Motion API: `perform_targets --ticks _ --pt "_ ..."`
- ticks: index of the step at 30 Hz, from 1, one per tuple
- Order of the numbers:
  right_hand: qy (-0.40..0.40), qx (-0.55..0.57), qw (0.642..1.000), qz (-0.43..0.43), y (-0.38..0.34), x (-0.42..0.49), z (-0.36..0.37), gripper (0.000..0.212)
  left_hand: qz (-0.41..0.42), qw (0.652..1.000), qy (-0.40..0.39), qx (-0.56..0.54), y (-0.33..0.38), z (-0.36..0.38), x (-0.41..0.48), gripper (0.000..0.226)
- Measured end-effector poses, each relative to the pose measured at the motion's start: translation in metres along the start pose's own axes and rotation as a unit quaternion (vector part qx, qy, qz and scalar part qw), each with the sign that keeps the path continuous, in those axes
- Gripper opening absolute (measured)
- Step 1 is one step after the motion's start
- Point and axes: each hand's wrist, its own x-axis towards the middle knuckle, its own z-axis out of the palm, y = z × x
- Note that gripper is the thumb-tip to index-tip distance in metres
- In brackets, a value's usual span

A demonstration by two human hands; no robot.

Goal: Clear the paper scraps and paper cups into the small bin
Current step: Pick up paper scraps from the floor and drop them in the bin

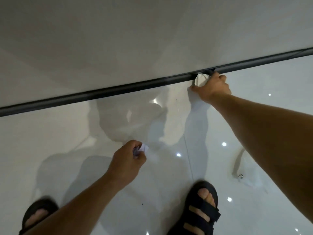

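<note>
The right hand [211, 87] is stretched far out, and its fingers curl round a white paper cup [199, 80] that seems to lie on its side. The cup is just past the hand, tight against the long black strip [118, 89] at the bottom of the pale wall [135, 39], so the arm has to reach low to get it. Nearer the body, the left hand [128, 156] is closed on a crumpled white paper scrap [144, 147], which pokes out past the fingers. I think it is held so both can go to the bin in one trip. Under both hands is a shiny white tiled floor [67, 141]. Black strap sandals [201, 211] stand behind them. The small bin is not in sight.
</note>
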Motion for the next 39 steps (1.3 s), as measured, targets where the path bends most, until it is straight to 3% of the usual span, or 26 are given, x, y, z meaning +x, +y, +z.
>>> perform_targets --ticks 5,11,25,39 --pt "-0.008 -0.019 0.999 -0.046 -0.009 -0.016 0.009 0.088 -0.028 1.000 0.006 -0.010 -0.010 -0.017 0.006 0.011" --pt "-0.053 -0.024 0.985 -0.160 -0.015 -0.127 0.004 0.081 -0.017 0.999 0.018 0.036 -0.006 -0.062 -0.040 0.008" --pt "-0.043 0.050 0.976 -0.209 -0.124 -0.374 -0.111 0.081 0.062 0.997 0.033 0.021 0.032 -0.244 -0.151 0.014" --pt "-0.086 0.100 0.945 -0.300 -0.238 -0.547 -0.135 0.083 -0.013 0.994 0.104 -0.018 -0.033 -0.372 -0.301 0.015"
